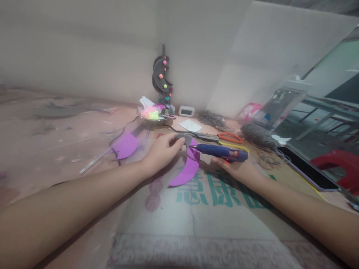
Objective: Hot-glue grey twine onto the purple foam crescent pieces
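Observation:
A purple crescent cutout with grey material at its upper end lies over the printed cardboard. My left hand pinches that grey upper end between thumb and fingers. From the right, my right hand grips a blue glue gun, its nozzle at the upper part of the crescent. A small orange-red light shows near the gun's handle, which the hand partly hides. Left of my left hand lies another purple piece, with a clear glue stick beside it.
Behind my hands are orange-handled scissors, a white digital clock and a bowl of colourful bits. A grey crescent ornament with pompoms stands at the wall. Grey yarn, a phone and a clear container are at right.

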Demonstrator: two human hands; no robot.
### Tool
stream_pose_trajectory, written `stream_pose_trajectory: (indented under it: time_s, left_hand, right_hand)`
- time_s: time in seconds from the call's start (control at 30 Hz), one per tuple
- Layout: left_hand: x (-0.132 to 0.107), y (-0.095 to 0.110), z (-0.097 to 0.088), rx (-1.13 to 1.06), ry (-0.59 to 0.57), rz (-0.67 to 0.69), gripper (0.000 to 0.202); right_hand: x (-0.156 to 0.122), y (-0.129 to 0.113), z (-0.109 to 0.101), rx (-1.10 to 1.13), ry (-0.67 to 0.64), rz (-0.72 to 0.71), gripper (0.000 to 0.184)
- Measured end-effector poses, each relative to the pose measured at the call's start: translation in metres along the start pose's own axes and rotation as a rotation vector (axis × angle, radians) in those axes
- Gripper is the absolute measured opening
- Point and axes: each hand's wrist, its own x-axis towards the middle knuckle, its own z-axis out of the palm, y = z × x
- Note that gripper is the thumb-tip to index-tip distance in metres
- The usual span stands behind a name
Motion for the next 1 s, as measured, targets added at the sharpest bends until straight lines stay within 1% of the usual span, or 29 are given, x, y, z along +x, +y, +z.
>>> stream_pose_trajectory:
  time_s: [0.33, 0.6, 1.0]
  left_hand:
    - [0.0, 0.0, 0.0, -0.027, -0.014, -0.007, 0.027]
    - [0.0, -0.001, 0.0, -0.01, -0.017, 0.004, 0.029]
    - [0.0, 0.001, -0.001, -0.02, -0.029, 0.002, 0.027]
  right_hand:
    - [0.002, 0.005, -0.002, -0.065, 0.013, -0.024, 0.017]
    - [0.002, 0.006, -0.004, -0.042, 0.009, -0.031, 0.012]
    - [0.003, 0.011, -0.003, -0.011, 0.023, -0.049, 0.015]
